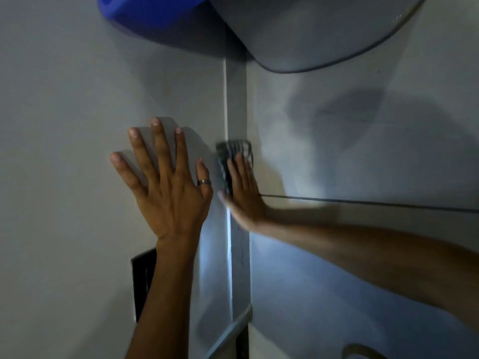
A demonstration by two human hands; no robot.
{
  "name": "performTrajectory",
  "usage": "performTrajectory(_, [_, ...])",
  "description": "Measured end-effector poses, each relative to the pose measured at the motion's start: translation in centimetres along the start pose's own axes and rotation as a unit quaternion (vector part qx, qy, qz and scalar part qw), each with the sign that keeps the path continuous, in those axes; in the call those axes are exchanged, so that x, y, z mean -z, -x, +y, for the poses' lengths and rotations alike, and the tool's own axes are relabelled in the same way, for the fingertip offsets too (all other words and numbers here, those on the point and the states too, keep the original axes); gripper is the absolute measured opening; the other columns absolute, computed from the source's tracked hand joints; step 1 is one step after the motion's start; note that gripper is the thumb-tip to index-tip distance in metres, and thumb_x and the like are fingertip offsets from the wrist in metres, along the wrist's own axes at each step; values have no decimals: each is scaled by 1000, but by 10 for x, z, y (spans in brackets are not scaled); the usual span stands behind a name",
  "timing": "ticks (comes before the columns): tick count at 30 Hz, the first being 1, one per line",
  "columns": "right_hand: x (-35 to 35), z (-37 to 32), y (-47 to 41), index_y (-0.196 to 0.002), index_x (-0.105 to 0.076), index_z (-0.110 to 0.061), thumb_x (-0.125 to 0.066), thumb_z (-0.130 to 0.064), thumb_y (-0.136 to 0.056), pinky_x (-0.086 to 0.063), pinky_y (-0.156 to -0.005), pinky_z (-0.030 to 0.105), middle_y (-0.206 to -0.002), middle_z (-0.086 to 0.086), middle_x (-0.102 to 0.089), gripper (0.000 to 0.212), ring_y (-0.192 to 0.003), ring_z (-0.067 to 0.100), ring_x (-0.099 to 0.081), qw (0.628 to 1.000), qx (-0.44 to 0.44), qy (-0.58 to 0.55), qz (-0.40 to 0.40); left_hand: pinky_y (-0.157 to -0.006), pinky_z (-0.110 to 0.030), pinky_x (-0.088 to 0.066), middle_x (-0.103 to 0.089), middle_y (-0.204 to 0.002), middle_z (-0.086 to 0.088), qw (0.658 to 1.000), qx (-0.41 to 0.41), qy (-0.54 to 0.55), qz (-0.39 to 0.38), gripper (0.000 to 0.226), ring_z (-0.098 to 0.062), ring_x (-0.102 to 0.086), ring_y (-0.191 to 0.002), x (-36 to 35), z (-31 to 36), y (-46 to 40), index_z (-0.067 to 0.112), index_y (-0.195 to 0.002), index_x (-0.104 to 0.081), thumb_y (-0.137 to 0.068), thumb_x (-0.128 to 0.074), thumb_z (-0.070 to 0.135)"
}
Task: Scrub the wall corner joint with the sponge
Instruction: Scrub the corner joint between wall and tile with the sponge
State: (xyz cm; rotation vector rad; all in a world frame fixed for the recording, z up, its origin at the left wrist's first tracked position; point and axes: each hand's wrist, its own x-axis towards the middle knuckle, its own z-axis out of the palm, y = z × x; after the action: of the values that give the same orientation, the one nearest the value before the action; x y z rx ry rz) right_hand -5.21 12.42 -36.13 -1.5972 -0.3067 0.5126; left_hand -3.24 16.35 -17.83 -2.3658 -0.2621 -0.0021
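The left hand (166,182) lies flat and spread on the wall for bracing, while the right hand (243,190) presses the sponge (228,156) flat-palmed into the corner joint (228,99).

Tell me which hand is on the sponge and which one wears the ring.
The right hand presses the dark sponge against the corner joint. The left hand, spread flat on the wall beside it, holds nothing and wears the ring.

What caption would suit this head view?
Right hand presses a dark grey scrubbing sponge against the pale wall corner joint while the ringed left hand rests flat on the wall.
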Motion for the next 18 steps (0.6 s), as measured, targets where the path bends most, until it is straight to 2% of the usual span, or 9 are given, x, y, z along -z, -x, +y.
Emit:
performTrajectory(4, [56, -5, -113, -162, 3, -21, -34, -52, -103, -3, -129, 56, -173, 7, 11, 77, -161, 25, 12, 998, 4, -17, 64, -126, -66, 5, 0, -181, -10, 1000, -2, 0, 2, 68, -42, 0, -165, 1, 3, -1, 23, -173, -22, -112, -35, 51])
performTrajectory(9, [101, -30, -177, -163, 2, -25, -36, -56, -103, -2, -129, 54, -173, 5, 13, 77, -161, 27, 12, 997, -45, -38, 46, -126, -66, 5, -1, -181, -9, 1000, -7, -7, -8, 67, -42, 2, -165, 7, 5, -3, 24, -173, -24, -112, -30, 53])
performTrajectory(14, [89, -45, -163, -163, -3, -25, -33, -54, -104, -4, -130, 50, -174, 5, 6, 73, -161, 25, 5, 991, -77, -67, 88, -127, -60, 12, -7, -181, -11, 999, -44, -1, -29, 70, -39, 3, -166, 12, -5, 8, 19, -171, -29, -111, -28, 55])
performTrajectory(18, [48, -33, -93, -163, -5, -22, -35, -54, -101, -7, -130, 50, -174, 6, -1, 76, -161, 25, -2, 990, -69, -67, 107, -126, -54, 18, -6, -181, -9, 997, -58, -6, -52, 72, -33, 5, -167, 17, -12, 30, 21, -171, -28, -109, -30, 56])
